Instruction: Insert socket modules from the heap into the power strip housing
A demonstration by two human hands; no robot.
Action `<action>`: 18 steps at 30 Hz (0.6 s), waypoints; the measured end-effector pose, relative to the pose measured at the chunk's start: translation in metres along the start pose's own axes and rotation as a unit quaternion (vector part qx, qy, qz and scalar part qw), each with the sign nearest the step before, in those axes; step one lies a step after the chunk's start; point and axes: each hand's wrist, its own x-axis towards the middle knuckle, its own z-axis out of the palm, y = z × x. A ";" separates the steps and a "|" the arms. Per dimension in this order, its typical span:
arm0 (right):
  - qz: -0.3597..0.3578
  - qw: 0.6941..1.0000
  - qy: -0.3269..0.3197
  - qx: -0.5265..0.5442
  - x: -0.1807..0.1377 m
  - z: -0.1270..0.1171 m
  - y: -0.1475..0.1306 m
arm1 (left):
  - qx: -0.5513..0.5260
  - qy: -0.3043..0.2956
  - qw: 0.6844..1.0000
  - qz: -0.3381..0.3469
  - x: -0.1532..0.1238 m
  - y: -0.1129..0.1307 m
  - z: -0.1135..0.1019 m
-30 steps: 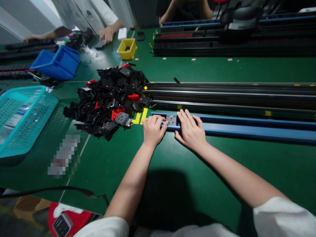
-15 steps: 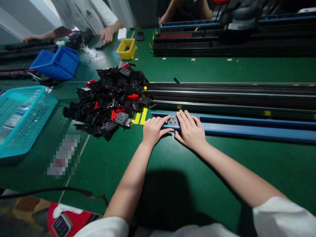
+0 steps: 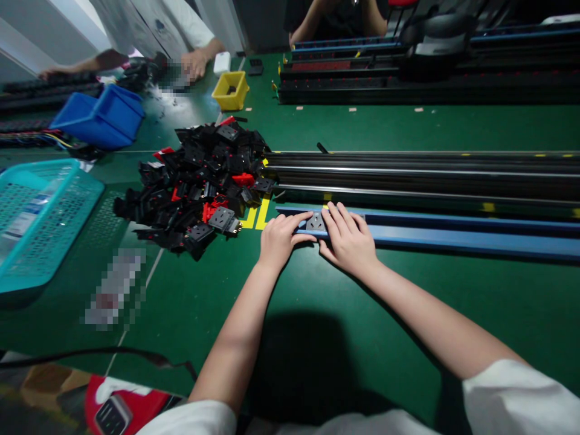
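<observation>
A dark grey socket module (image 3: 316, 221) sits in the left part of a long blue metal channel (image 3: 453, 237). My left hand (image 3: 277, 238) is closed around the channel's left end, its index fingertip at the module's left edge and its thumb along the front side. Over the channel just right of the module lies my right hand (image 3: 348, 237), fingers across the top and thumb against the front wall. Part of a grey piece shows beyond its fingers; the rest is covered. To the left, a heap of black and red socket modules (image 3: 194, 181) lies on the green table (image 3: 308, 284).
Long dark rails (image 3: 408, 172) lie just behind the channel. A yellow bin (image 3: 231, 90), a blue bin (image 3: 102, 115) and a turquoise basket (image 3: 67, 223) stand on the left. Across the table are a co-worker's hand (image 3: 194, 63) and more assembled strips (image 3: 362, 90).
The whole view has shifted very slightly. Both hands keep nearly the same place on the channel and the socket module.
</observation>
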 end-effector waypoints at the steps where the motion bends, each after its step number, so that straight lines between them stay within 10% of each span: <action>1: 0.001 1.000 -0.001 0.001 0.000 0.000 0.000 | -0.002 0.002 1.000 0.002 0.000 0.000 0.000; 18: 0.009 1.000 -0.007 0.010 0.000 -0.002 -0.001 | 0.070 0.026 0.996 0.057 -0.004 -0.005 0.013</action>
